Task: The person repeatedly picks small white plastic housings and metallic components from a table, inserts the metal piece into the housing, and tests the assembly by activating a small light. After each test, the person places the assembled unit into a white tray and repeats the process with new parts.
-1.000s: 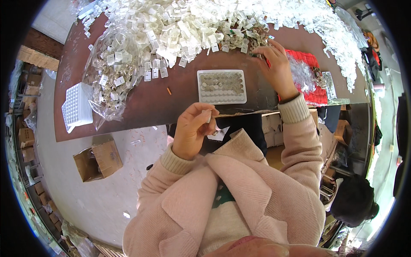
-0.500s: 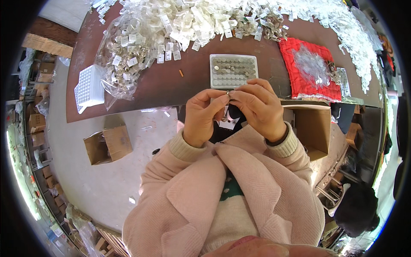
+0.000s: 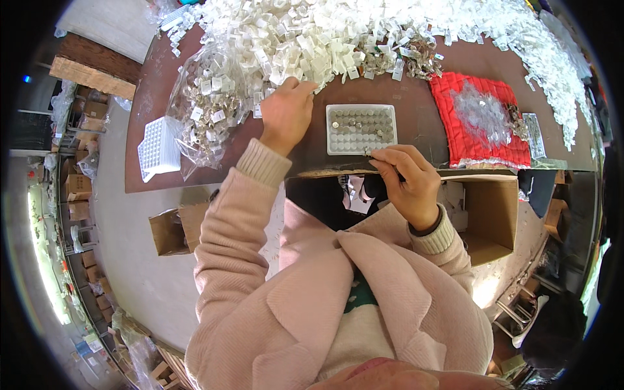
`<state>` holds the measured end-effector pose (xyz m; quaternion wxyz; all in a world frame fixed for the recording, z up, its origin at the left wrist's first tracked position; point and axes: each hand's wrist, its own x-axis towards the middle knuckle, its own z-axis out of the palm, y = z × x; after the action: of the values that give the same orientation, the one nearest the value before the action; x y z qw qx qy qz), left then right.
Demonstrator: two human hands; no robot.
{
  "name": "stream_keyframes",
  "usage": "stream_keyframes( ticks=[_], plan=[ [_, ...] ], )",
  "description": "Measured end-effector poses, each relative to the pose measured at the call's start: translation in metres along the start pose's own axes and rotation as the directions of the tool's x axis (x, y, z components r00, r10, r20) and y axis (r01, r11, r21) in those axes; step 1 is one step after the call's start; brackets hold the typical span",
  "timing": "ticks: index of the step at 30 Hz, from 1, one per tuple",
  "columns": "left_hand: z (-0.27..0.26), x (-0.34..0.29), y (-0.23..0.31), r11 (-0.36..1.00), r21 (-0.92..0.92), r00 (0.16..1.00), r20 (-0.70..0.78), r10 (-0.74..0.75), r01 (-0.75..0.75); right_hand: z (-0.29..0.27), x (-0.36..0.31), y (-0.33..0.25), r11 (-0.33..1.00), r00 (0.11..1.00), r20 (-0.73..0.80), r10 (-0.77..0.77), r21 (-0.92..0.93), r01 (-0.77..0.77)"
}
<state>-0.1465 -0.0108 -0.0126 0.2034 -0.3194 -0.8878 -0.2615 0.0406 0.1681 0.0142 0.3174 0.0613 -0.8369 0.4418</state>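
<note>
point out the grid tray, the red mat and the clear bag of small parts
grid tray (image 3: 361,128): head view, on its middle cells.
red mat (image 3: 455,117): head view, on bare quilted cloth at its left side.
clear bag (image 3: 205,110): head view, on its plastic front over the parts.

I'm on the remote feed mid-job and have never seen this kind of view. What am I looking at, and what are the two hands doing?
This is one wide fisheye camera worn on a person's head, looking down, so straight edges bend. There is no machine, only bare hands in pink sleeves. The left hand reaches into the heap of small white pieces on the brown table. The right hand pinches something tiny at the near edge of a white grid tray; what it is I cannot tell. A clear bag of pieces, a red cloth and an open cardboard box lie around.
</note>
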Motion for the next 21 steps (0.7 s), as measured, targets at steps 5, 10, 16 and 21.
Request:
stream_keyframes(
  ticks=[5, 10, 16, 21],
  plan=[
    [0.017, 0.014, -0.020, 0.972, 0.187, 0.989, 0.073, 0.128, -0.139, -0.010, -0.001, 0.004, 1.000, 1.000, 0.005, -0.010, -0.012, 0.011],
    [0.008, 0.006, -0.021, 0.990, -0.058, 0.978, -0.168, 0.121, -0.132, -0.009, -0.002, 0.007, 0.999, 0.999, -0.007, 0.035, 0.031, -0.034],
    [-0.026, -0.018, -0.009, 0.550, -0.727, 0.893, 0.201, -0.402, 0.411, 0.001, 0.001, 0.008, 0.838, 0.929, 0.099, 0.356, 0.406, -0.365],
    [-0.048, -0.054, 0.018, 0.168, -0.898, 0.911, 0.384, -0.150, 0.406, 0.028, 0.014, 0.007, 0.440, 0.852, 0.210, 0.480, 0.782, -0.441]
  ],
)
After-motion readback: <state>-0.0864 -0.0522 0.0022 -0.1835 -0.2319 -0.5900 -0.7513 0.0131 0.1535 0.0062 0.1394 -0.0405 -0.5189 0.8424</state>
